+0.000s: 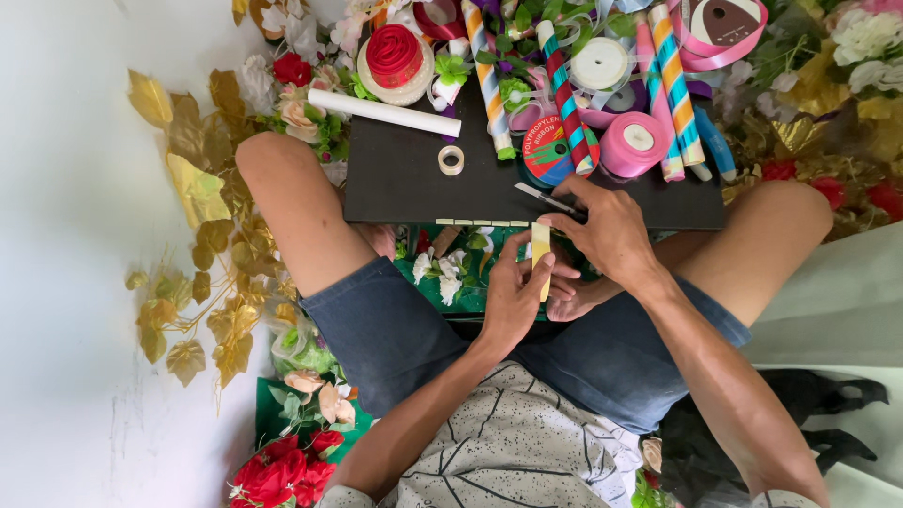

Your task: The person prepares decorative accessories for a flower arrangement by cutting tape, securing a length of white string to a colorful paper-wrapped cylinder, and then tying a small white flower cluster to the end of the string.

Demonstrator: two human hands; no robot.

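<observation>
Left hand point(513, 296) pinches a yellow tape strip point(541, 256) right at the black board point(404, 179) edge, right hand point(607, 230) grips scissors point(546, 198) there, ribbon rolls point(632, 143) crowd the far side.

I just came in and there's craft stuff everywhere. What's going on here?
A person sits cross-legged with a black board across their knees. The left hand holds a short pale yellow strip upright at the board's near edge, and the right hand reaches over it, fingers at the strip's top, beside a craft knife. Small cut tape pieces line that edge. A small clear tape roll, a white paper roll, ribbon spools and striped sticks lie on the board, with artificial flowers around.
</observation>
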